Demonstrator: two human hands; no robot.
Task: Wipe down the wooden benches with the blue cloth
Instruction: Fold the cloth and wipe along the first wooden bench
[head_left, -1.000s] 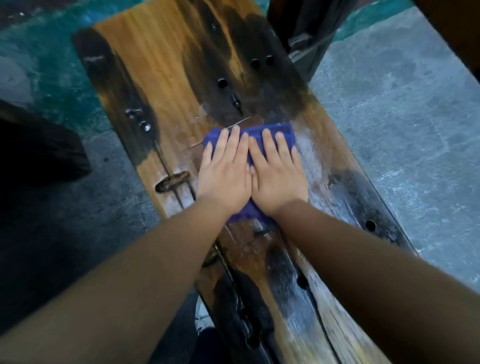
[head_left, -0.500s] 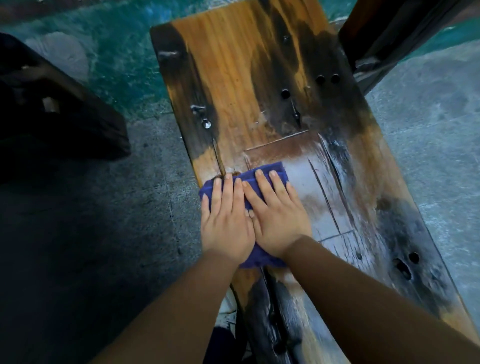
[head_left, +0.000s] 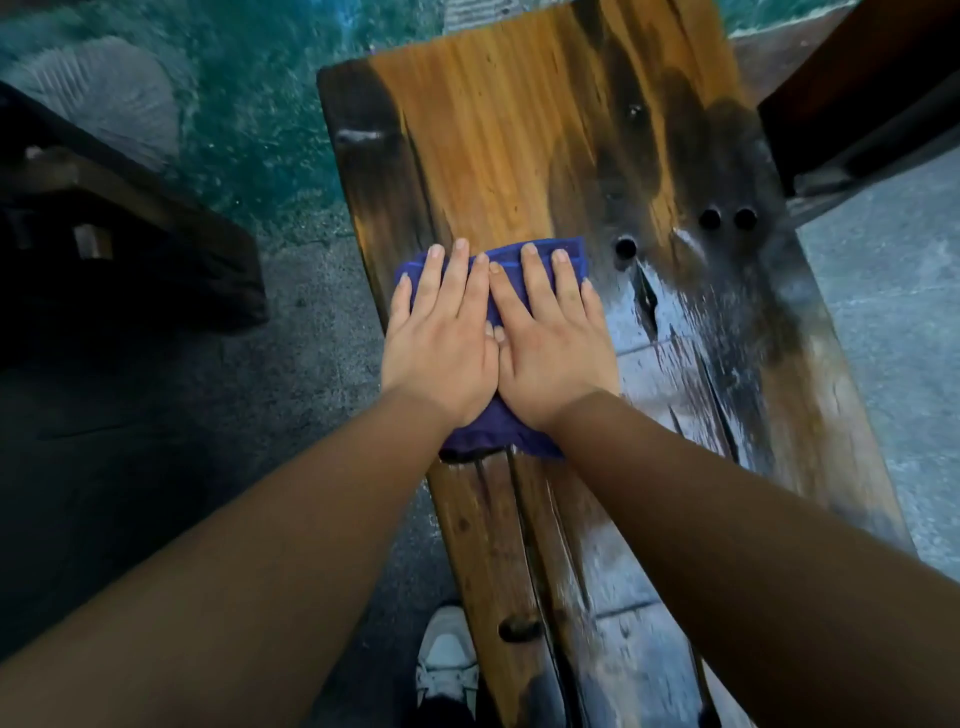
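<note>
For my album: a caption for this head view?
Both hands press a blue cloth flat on the wooden bench.

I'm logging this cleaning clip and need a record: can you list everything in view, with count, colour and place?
bench: one, orange-brown wood with dark stains and a wet sheen on its right part, running up the middle of the view
cloth: one, blue, flat on the bench under both hands
holes: three, dark, in the bench top right of the cloth
other bench: one, dark, at the left
floor: grey concrete beside the bench, teal further off
shoe: one, white, on the floor at the bottom
left hand: flat, pressing the cloth
right hand: flat, pressing the cloth beside it
</note>
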